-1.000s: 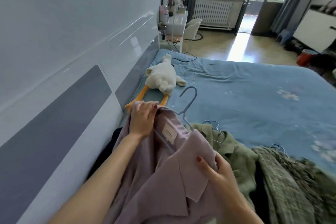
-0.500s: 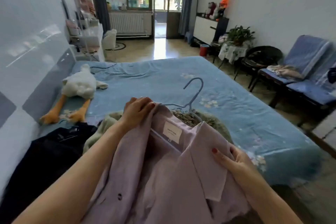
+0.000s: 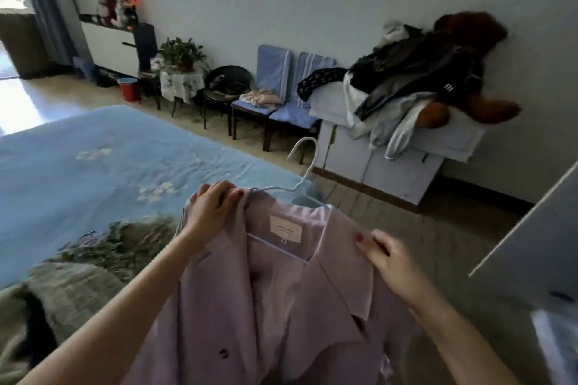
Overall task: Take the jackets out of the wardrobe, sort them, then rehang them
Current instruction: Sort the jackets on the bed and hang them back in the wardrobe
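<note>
Nearest, held up between two bare forearms: a lilac jacket [image 3: 281, 306] on a pale blue hanger [image 3: 300, 184], lower part cut off by the bottom edge. Left hand [image 3: 212, 206] curled over the jacket's left shoulder, fingers gripping fabric there; hard to tell whether the hanger's arm is caught in the grip too. Right hand [image 3: 387, 256] pinching the right lapel near the collar, thumb on top, fingers tucked behind the cloth and hidden. White label [image 3: 285, 228] inside the neck, print too small to read. Hook tilted up and away, toward the room. Lower left, on a blue bed [image 3: 93, 159]: a blurred heap of green and dark garments [image 3: 87, 262], partly behind the left arm. Right edge: a pale door panel [image 3: 531, 244], cut off. Beyond, against the far wall: blue cushioned chairs [image 3: 281, 97], a white cabinet [image 3: 391, 166] piled with clothes and a brown teddy bear [image 3: 469, 56], a potted plant [image 3: 181, 53].
</note>
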